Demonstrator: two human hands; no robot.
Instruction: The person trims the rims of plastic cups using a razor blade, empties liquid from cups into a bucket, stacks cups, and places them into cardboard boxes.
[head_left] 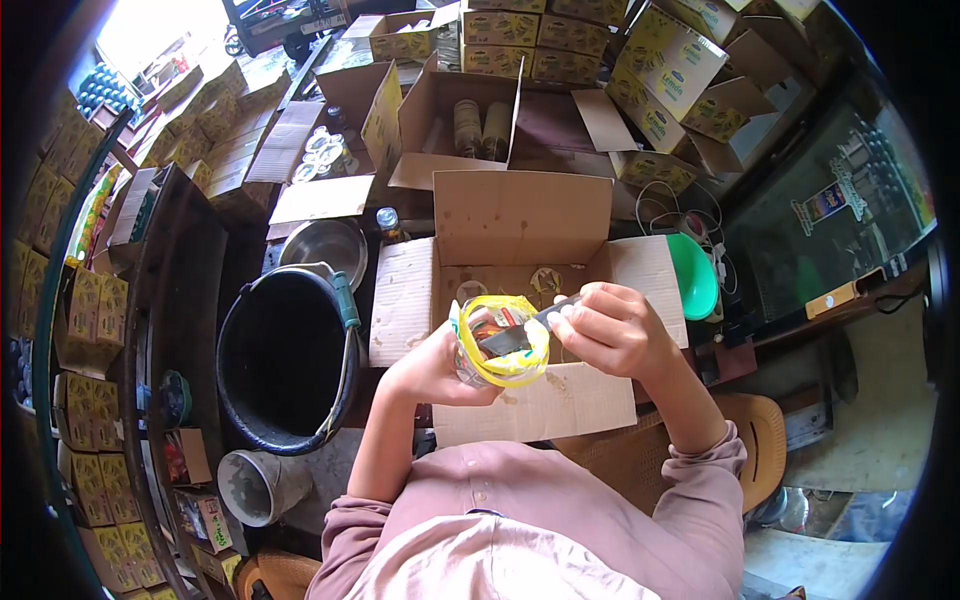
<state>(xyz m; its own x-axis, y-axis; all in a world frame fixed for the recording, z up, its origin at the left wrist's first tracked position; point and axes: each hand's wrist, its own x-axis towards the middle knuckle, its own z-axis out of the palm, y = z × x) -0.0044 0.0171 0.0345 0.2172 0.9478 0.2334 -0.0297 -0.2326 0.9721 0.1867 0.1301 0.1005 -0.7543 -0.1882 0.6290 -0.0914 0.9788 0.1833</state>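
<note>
My left hand [430, 368] is wrapped round a clear plastic jar [466, 368] with a yellow rim, its mouth tilted up toward me. Red, white and green bits show inside it, too small to name. Between the fingers of my right hand [612, 328] is a knife [508, 342] with a dark flat blade. The blade lies across the jar's mouth, its end within the yellow rim. Both hands are above an open cardboard box [522, 215] whose flaps are spread out. Some round pieces lie on the box floor, partly hidden by the jar.
To the left stand a black bucket [228, 372], a metal bowl [335, 250] and a small bottle [391, 228]. A green bowl [695, 278] is at the right, near a white cable. More open cartons [425, 125] line the back; a grey pail [262, 488] stands low at left.
</note>
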